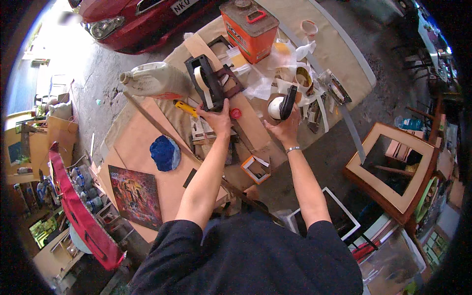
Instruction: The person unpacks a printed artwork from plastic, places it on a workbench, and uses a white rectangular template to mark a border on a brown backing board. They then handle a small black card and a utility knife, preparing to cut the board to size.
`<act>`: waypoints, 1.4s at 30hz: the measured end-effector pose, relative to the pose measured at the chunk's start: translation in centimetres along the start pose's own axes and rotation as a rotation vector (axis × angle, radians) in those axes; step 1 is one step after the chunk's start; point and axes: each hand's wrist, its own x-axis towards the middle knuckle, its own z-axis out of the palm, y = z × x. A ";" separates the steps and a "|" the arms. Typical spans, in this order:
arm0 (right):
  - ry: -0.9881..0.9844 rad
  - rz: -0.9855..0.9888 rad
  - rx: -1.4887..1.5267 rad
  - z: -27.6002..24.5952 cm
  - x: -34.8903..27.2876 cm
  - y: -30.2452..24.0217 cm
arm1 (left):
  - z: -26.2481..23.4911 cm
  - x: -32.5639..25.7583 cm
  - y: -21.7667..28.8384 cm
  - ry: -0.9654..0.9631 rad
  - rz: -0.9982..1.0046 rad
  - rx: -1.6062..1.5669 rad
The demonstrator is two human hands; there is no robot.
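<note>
left hand [218,117] grips a boxy black tape dispenser [206,81]; right hand [284,129] clasps a round white spool [277,107].

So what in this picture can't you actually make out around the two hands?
Head view, the only one:
- Right hand: its palm and the lower part of the white tape dispenser are hidden by the hand's own back.
- Left hand: its fingers cover the near end of the black tape dispenser.
- Small frame: too small to tell its material.
- Red car: cut off by the top edge.
</note>
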 end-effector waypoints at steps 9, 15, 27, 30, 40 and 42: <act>-0.054 0.016 -0.042 -0.5 -0.5 3.6 | -3.5 -1.4 7.3 0.021 -0.056 0.071; -0.033 0.014 -0.077 -0.8 0.5 4.5 | -4.1 -7.8 9.8 -0.106 -0.116 -0.048; 0.142 0.085 0.058 -5.0 -2.1 0.7 | -4.3 -8.6 13.9 -0.217 -0.092 -0.124; 0.046 0.113 0.206 -8.5 -4.7 -3.7 | -6.1 -7.8 16.0 -0.273 -0.074 -0.091; -0.073 -0.141 0.405 -17.3 -3.9 -17.1 | -12.4 -12.2 26.4 -0.535 -0.002 -0.173; 0.027 -0.112 0.311 -18.1 -4.5 -17.3 | -10.1 -13.8 26.5 -0.636 0.049 -0.301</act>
